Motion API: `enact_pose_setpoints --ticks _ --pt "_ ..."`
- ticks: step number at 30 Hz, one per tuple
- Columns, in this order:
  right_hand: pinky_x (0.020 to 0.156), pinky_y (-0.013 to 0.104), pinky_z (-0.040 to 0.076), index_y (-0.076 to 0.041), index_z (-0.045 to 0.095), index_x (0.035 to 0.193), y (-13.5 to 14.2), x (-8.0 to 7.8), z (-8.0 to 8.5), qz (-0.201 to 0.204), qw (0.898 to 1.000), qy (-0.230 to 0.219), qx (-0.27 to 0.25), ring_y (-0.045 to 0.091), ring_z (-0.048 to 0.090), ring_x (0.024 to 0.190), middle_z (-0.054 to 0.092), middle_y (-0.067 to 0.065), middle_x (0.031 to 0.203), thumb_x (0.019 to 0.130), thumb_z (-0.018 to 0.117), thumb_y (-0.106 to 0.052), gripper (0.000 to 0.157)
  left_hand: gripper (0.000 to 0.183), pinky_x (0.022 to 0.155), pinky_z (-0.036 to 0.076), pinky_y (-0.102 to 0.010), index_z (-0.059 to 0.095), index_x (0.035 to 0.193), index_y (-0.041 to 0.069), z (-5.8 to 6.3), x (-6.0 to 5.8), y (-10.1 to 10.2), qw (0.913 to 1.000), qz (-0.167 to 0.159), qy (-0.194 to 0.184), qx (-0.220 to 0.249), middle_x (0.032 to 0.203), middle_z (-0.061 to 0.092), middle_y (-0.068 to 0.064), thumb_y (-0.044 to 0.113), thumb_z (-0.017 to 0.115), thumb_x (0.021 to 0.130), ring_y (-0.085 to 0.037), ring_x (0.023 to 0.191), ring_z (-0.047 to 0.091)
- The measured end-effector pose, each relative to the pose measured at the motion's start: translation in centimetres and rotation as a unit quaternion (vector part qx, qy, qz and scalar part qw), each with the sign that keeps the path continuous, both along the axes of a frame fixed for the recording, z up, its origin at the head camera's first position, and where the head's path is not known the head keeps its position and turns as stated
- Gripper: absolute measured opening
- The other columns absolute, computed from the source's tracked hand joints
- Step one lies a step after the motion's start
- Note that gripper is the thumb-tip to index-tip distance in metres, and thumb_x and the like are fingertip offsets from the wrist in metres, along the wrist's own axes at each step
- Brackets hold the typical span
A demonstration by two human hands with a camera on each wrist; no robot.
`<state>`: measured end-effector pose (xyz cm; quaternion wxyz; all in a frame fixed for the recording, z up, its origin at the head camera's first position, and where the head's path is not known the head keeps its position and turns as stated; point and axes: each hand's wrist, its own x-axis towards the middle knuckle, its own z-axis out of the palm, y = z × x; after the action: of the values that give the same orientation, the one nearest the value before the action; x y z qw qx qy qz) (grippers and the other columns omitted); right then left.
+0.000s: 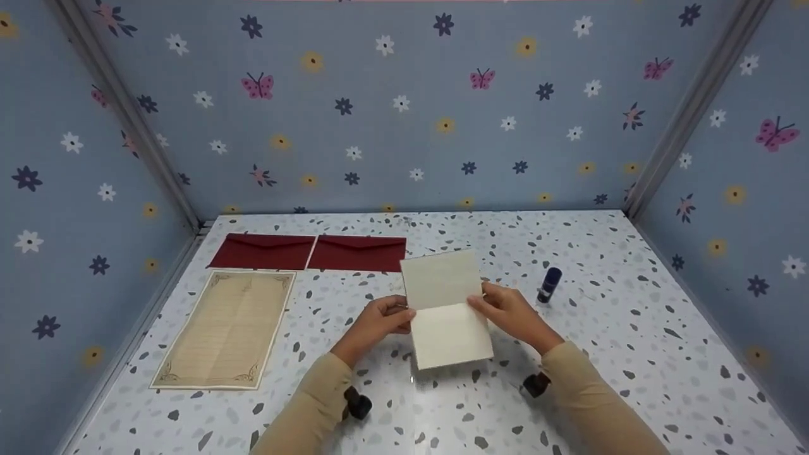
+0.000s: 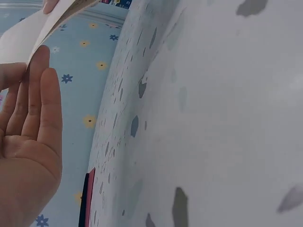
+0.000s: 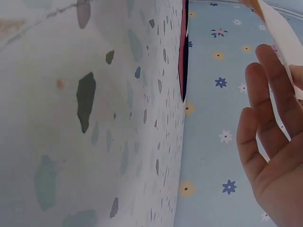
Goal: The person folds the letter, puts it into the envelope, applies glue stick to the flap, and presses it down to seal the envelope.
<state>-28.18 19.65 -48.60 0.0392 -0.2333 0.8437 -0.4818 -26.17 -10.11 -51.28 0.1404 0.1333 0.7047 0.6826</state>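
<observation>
From here I see left hand (image 1: 379, 320) and right hand (image 1: 514, 316) each pinching the paper (image 1: 445, 309) between thumb and fingers, probably to keep it unfolded.

Left of the card (image 1: 445, 309) lies a sheet (image 1: 222, 332), two envelopes (image 1: 262, 254) behind it; right, a glue stick (image 1: 550, 285).

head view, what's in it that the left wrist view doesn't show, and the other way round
Only the head view shows the blue-capped tube, the bordered sheet and the beige sleeves. Only the left wrist view shows the left hand's palm. Both show that hand pinching cream paper, the speckled tabletop and flowered wall.
</observation>
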Motion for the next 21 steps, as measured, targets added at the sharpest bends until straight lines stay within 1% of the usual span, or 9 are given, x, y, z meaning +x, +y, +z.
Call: enact_pose_setpoints --ticks 3,6,10,14,16,18,20,21 --pt "0.084 0.038 0.055 -0.006 0.062 0.135 0.2 0.1 -0.1 0.017 1.0 -0.025 0.002 0.019 0.068 0.1 0.07 0.008 0.118 0.102 0.059 -0.036 0.045 0.039 0.085 0.057 -0.039 0.061 0.129 -0.003 0.2 0.0 0.0 0.9997 0.018 -0.002 0.016 0.111 0.072 -0.014 0.023 0.065 0.1 -0.023 0.091 0.071" --pt "0.082 0.041 0.054 -0.003 0.059 0.137 0.4 0.1 -0.1 0.036 0.998 -0.053 -0.004 0.021 0.065 0.097 0.069 0.01 0.117 0.104 0.057 -0.032 0.043 0.041 0.084 0.057 -0.038 0.06 0.129 -0.001 0.3 -0.1 0.0 0.9991 0.033 -0.012 0.023 0.11 0.072 -0.013 0.027 0.064 0.1 -0.022 0.09 0.07" --pt "0.084 0.05 0.052 -0.001 0.055 0.139 0.5 0.0 -0.1 0.056 0.995 -0.084 -0.028 0.023 0.062 0.094 0.068 0.011 0.113 0.105 0.054 -0.026 0.042 0.041 0.082 0.057 -0.037 0.061 0.13 0.003 0.5 -0.1 -0.2 0.9988 0.045 -0.013 0.017 0.107 0.071 -0.011 0.031 0.063 0.101 -0.023 0.09 0.07" --pt "0.087 0.058 0.049 -0.005 0.055 0.141 0.4 0.0 -0.1 0.066 0.991 -0.104 -0.05 0.024 0.064 0.091 0.07 0.009 0.108 0.105 0.054 -0.03 0.044 0.042 0.081 0.057 -0.037 0.062 0.132 0.008 0.9 -0.1 -0.3 0.9982 0.058 -0.008 0.015 0.106 0.069 -0.011 0.035 0.064 0.1 -0.023 0.09 0.069" --pt "0.089 0.062 0.048 -0.007 0.054 0.143 0.4 0.0 0.0 0.074 0.988 -0.119 -0.07 0.027 0.066 0.091 0.07 0.01 0.111 0.105 0.054 -0.032 0.045 0.042 0.083 0.056 -0.037 0.063 0.133 0.011 1.0 -0.1 -0.4 0.998 0.06 -0.01 0.019 0.109 0.069 -0.01 0.036 0.064 0.099 -0.024 0.092 0.069" --pt "0.089 0.062 0.048 -0.009 0.055 0.144 0.4 0.0 0.0 0.082 0.984 -0.128 -0.09 0.029 0.067 0.092 0.07 0.011 0.114 0.105 0.054 -0.031 0.045 0.041 0.084 0.056 -0.038 0.064 0.133 0.012 1.2 0.0 -0.5 0.998 0.057 -0.01 0.026 0.111 0.069 -0.011 0.035 0.064 0.099 -0.024 0.095 0.069" --pt "0.089 0.057 0.05 -0.007 0.058 0.141 0.4 0.1 0.1 0.089 0.982 -0.131 -0.106 0.03 0.067 0.093 0.069 0.012 0.116 0.105 0.055 -0.029 0.042 0.038 0.085 0.056 -0.038 0.065 0.131 0.011 1.4 0.0 -0.6 0.9981 0.053 -0.011 0.031 0.112 0.069 -0.01 0.033 0.063 0.1 -0.024 0.097 0.068" --pt "0.088 0.055 0.051 -0.005 0.059 0.139 0.3 0.3 0.5 0.092 0.981 -0.131 -0.11 0.029 0.067 0.093 0.069 0.012 0.115 0.105 0.054 -0.025 0.04 0.037 0.086 0.056 -0.038 0.065 0.13 0.01 1.4 0.0 -0.6 0.9981 0.051 -0.01 0.032 0.112 0.07 -0.01 0.032 0.063 0.1 -0.024 0.098 0.067"
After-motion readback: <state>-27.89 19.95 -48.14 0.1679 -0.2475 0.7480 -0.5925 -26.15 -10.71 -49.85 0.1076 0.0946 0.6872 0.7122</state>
